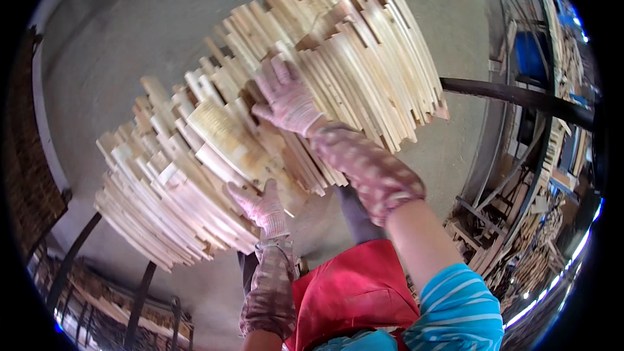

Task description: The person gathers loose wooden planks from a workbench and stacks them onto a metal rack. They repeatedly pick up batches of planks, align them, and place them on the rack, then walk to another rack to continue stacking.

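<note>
A wide row of pale wooden strips (370,78) of uneven lengths lies side by side in front of me. My right hand (286,94), in a pinkish knit glove, lies on the middle of the row, fingers spread. Nearer to me, my left hand (260,208), gloved the same way, rests at the near ends of the strips. Its thumb and fingers are apart, and its palm side is hidden. Between the hands lies a broader, yellowish board (227,133) with rough brown patches, tilted over the strips around it.
Dark bars stick out from beneath the wood, one at the right (513,94) and one at the lower left (138,305). Racks with scrap wood (513,221) stand along the right. A blue container (532,57) sits at the far right. A brick-like wall (29,149) is at the left.
</note>
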The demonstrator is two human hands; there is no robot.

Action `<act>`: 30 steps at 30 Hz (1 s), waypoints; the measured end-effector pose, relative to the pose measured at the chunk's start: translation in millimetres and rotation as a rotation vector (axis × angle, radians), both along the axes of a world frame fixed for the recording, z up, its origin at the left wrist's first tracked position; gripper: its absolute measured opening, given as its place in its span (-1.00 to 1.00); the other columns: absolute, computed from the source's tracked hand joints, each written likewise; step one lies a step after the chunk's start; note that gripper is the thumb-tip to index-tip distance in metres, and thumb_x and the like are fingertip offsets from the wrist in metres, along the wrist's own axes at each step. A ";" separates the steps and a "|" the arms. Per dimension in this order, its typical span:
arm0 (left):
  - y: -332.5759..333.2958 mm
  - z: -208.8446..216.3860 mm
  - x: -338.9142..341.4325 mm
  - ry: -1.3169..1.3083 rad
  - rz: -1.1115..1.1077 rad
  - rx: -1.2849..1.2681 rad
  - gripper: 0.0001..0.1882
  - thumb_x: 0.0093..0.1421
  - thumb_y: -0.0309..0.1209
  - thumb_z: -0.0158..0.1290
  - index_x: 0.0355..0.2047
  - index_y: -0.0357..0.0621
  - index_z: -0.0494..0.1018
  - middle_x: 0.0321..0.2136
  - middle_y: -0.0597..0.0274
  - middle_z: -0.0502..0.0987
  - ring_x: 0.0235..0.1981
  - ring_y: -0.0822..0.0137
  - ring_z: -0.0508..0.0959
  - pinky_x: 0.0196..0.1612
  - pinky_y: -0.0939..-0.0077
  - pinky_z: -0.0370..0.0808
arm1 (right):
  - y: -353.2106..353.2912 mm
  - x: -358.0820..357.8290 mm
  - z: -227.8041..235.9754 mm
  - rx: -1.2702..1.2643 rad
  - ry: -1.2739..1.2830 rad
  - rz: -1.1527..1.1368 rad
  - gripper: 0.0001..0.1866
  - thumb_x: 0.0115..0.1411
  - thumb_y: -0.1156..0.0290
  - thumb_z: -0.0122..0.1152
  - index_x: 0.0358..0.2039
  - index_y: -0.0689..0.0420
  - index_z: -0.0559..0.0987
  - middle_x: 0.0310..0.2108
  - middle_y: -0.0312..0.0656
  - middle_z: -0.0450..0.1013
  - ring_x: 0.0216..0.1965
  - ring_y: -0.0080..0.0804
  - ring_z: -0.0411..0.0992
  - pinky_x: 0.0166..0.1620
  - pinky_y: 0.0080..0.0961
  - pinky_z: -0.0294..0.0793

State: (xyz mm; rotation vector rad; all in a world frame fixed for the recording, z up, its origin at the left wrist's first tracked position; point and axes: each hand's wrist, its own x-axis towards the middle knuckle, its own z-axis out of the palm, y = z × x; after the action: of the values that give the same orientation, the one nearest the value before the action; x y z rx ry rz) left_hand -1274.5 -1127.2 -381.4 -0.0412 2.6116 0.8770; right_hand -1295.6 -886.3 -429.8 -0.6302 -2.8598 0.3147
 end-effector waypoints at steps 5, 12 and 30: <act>6.4 0.3 6.7 0.013 0.126 0.067 0.06 -0.05 -0.55 0.35 0.42 -0.15 0.00 0.33 -0.15 0.07 0.31 -0.10 0.21 0.36 0.06 0.19 | -1.8 2.6 1.9 -0.012 -0.106 -0.025 0.00 0.13 -0.39 0.04 0.32 0.21 0.26 0.38 -0.01 0.11 0.44 0.00 -0.12 0.45 -0.08 -0.17; 5.3 6.6 2.9 0.058 0.183 0.450 0.08 0.00 -0.72 0.22 0.46 -0.08 -0.12 0.27 -0.05 0.11 0.32 0.03 0.19 0.33 0.17 0.25 | -13.5 -24.5 5.8 -0.219 -0.095 -0.006 -0.21 0.05 -0.21 0.22 0.18 0.06 0.44 0.30 0.20 0.16 0.38 0.21 -0.01 0.39 0.12 -0.01; -194.9 89.8 -127.7 -0.158 0.617 0.668 -0.02 0.00 -0.73 0.31 0.41 -0.07 0.11 -0.07 0.21 0.49 -0.19 0.39 0.55 -0.23 0.61 0.62 | -156.0 -10.5 74.4 -0.434 -0.100 -0.045 -0.22 0.25 0.12 0.23 0.37 0.20 0.20 0.32 0.14 0.23 0.36 0.14 0.13 0.39 -0.17 0.15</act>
State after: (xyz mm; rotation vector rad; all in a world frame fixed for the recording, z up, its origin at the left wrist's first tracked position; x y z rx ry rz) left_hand -1402.2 -1322.1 -291.6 -0.7217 2.0437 1.8212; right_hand -1306.1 -1042.3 -355.4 -0.8005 -2.8811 0.9359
